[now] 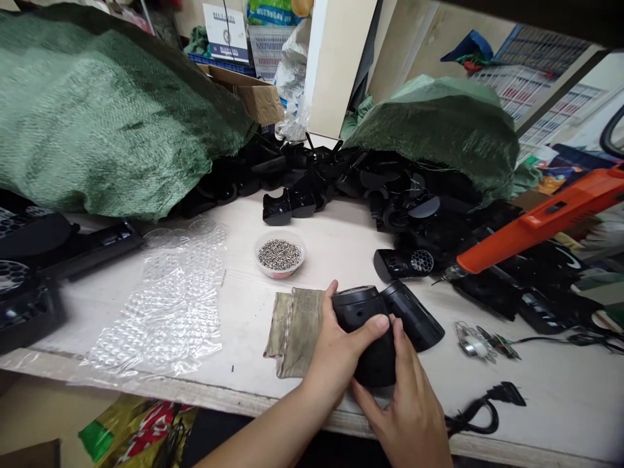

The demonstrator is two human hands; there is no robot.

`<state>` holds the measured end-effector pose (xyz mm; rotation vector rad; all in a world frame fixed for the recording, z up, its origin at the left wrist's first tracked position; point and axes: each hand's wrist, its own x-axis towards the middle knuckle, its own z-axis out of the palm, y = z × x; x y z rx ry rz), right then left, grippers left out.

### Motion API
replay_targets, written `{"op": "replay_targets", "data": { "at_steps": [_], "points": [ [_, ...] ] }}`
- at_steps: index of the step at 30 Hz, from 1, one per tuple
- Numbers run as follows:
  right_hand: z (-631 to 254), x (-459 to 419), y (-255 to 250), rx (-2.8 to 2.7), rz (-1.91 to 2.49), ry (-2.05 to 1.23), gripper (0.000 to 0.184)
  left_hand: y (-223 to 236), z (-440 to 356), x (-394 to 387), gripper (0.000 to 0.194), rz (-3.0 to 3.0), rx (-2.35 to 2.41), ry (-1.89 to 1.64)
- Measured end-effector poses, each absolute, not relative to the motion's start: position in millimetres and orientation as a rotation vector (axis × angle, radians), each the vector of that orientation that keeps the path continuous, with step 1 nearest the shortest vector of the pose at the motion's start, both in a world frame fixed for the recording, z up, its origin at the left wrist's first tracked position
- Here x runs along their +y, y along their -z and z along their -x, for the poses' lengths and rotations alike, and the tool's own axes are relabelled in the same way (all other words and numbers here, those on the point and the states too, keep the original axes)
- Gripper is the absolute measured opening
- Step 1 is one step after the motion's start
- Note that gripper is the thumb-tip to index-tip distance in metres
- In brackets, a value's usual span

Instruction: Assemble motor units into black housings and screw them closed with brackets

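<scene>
Both my hands grip a black plastic housing (pixel 363 325) with a rounded top, held over the front of the table. My left hand (pixel 336 344) wraps its left side, thumb across the face. On the right side and lower edge, the fingers of my right hand (pixel 407 390) are pressed. Just behind it lies another black shell piece (pixel 414 316). A folded brownish cloth (pixel 299 331) is beside my left hand. Beyond the cloth stands a clear round tub (pixel 280 255) full of small metal screws.
An orange electric screwdriver (pixel 536 218) hangs at the right, bit pointing down-left. Small motor parts (pixel 475 342) and a power plug (pixel 507 393) lie at right. Clear bubble sheet (pixel 160 305) covers the left. Black parts (pixel 312 175) pile up at the back beside green sacks (pixel 107 117).
</scene>
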<state>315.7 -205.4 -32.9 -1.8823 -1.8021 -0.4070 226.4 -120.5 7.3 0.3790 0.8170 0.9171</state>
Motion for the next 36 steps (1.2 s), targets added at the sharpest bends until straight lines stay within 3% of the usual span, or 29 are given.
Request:
{"op": "replay_targets", "data": {
  "at_steps": [3,7,12,17,21,23,26,29,36],
  "points": [
    [-323.8,-207.5,29.7,-1.758,1.885,0.073,0.076,-5.5,-223.7,-115.0,0.082,-0.309,0.83,-0.921],
    [-339.2,-211.5,24.6,-1.496,1.88,-0.285,0.05,-2.1,-218.8,-102.9,0.036,-0.218,0.86,-0.899],
    [-343.1,-211.2,18.4,-1.474,1.854,-0.184,0.008,-4.7,-219.3,-98.4,0.02,-0.21,0.894,-0.85],
    [-341.8,-207.1,15.0,-1.659,1.754,0.079,0.01,-10.2,-220.6,-100.0,0.02,-0.232,0.937,-0.844],
    [-351.5,-210.0,14.6,-1.634,1.756,-0.164,0.014,-5.5,-219.2,-105.0,0.029,-0.279,0.933,-0.875],
    [-358.7,-212.6,14.5,-1.464,1.739,-0.426,0.013,-2.1,-217.9,-111.2,0.049,-0.36,0.88,-0.927],
    [-365.8,-215.0,13.8,-1.194,1.591,-0.865,0.049,-1.0,-215.2,-122.7,0.085,-0.529,0.71,-0.978],
    [-364.7,-215.5,12.2,-1.036,1.418,-1.268,0.076,-4.7,-211.7,-130.7,0.102,-0.695,0.568,-0.939],
    [-352.4,-215.9,13.4,-0.713,1.299,-1.25,0.072,-7.8,-206.7,-130.6,0.118,-0.83,0.5,-0.847]
  ]
}}
